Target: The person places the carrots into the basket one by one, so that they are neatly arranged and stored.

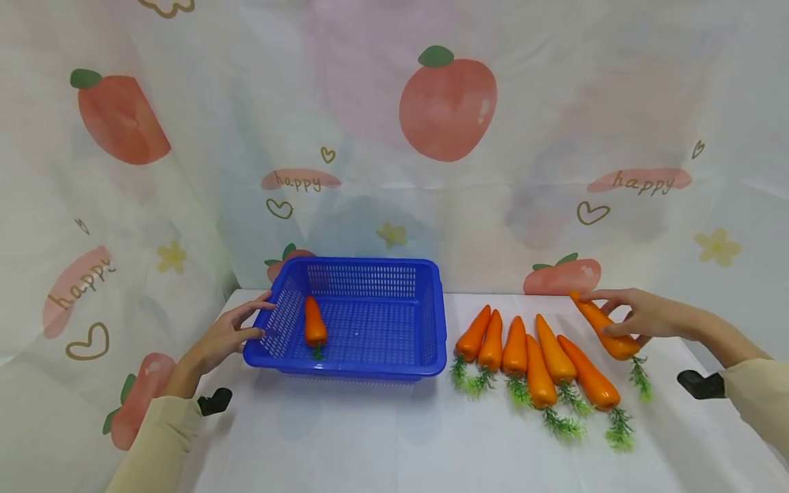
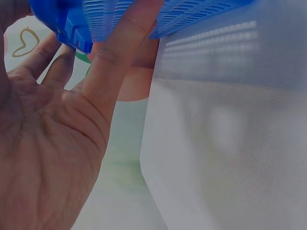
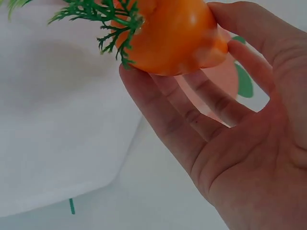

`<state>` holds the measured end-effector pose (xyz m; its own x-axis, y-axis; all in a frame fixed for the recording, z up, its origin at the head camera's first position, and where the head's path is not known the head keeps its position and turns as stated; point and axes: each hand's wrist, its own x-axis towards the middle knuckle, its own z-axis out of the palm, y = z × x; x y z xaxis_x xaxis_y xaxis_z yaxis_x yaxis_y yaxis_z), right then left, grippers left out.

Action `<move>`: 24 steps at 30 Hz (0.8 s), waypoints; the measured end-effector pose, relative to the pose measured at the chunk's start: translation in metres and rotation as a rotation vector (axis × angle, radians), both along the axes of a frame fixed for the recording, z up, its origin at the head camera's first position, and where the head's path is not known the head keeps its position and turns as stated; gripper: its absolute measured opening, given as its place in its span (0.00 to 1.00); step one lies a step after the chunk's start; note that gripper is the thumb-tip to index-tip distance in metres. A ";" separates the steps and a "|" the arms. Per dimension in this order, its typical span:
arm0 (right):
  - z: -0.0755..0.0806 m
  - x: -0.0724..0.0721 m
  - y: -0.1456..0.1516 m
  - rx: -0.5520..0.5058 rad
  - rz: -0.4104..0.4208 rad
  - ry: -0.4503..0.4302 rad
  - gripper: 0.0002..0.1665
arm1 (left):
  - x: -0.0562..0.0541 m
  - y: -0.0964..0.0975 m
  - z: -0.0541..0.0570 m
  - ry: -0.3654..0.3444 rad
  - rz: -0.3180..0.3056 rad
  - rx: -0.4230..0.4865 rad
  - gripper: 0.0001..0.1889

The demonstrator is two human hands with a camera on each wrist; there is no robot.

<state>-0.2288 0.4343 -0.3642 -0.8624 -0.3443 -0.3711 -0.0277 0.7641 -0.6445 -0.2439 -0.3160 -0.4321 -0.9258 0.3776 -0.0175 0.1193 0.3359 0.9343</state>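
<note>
In the head view my left hand (image 1: 224, 335) is at the left side of a blue plastic basket (image 1: 364, 366). Its fingers, fairly straight, touch the rim, and the thumb lies against the outer wall in the left wrist view. One orange carrot (image 1: 315, 325) with a green top lies inside, near the basket's left wall. On the right, my right hand (image 1: 647, 315) holds another carrot (image 1: 604, 325) between thumb and fingers, its narrow end pointing away. The right wrist view shows the held carrot's thick end (image 3: 168, 38) and leafy top (image 3: 115, 24) close up.
Several more carrots (image 1: 539, 376) lie side by side on the white tabletop (image 1: 382, 438), between the basket and my right hand, leafy ends toward me. A fruit-patterned cloth (image 1: 370, 205) hangs behind the table and along its left side.
</note>
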 end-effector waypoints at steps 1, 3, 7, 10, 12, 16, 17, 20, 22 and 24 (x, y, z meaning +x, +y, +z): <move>0.004 0.000 -0.001 0.004 -0.003 0.002 0.46 | 0.000 0.000 0.000 0.001 -0.001 0.000 0.28; 0.010 -0.001 -0.002 0.012 -0.008 0.012 0.47 | 0.000 0.000 -0.001 0.003 -0.004 0.002 0.29; 0.021 -0.002 -0.004 0.004 -0.005 0.034 0.47 | -0.001 -0.001 -0.001 0.004 -0.010 0.006 0.29; 0.027 -0.004 -0.005 -0.003 0.006 0.047 0.46 | -0.002 -0.001 -0.002 0.003 -0.010 0.004 0.29; 0.029 -0.004 -0.006 0.001 0.009 0.055 0.46 | -0.002 -0.001 -0.002 0.002 -0.007 0.002 0.29; 0.033 -0.005 -0.009 0.008 0.009 0.075 0.46 | -0.002 -0.001 -0.002 -0.002 -0.004 -0.001 0.29; 0.034 -0.005 -0.010 0.007 0.009 0.080 0.46 | -0.002 -0.001 -0.002 -0.003 -0.003 -0.001 0.29; 0.036 -0.006 -0.013 -0.008 0.014 0.090 0.46 | -0.002 -0.001 -0.002 -0.004 -0.001 -0.002 0.29; 0.037 -0.008 -0.016 -0.015 0.022 0.098 0.46 | -0.002 -0.001 -0.001 -0.004 0.001 -0.003 0.29; 0.038 -0.010 -0.020 -0.022 0.030 0.103 0.45 | -0.002 -0.001 -0.002 -0.003 0.002 -0.004 0.29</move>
<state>-0.2391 0.4145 -0.3261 -0.8848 -0.3776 -0.2729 -0.1172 0.7473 -0.6541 -0.2458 -0.3171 -0.4336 -0.9266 0.3753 -0.0219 0.1155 0.3396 0.9334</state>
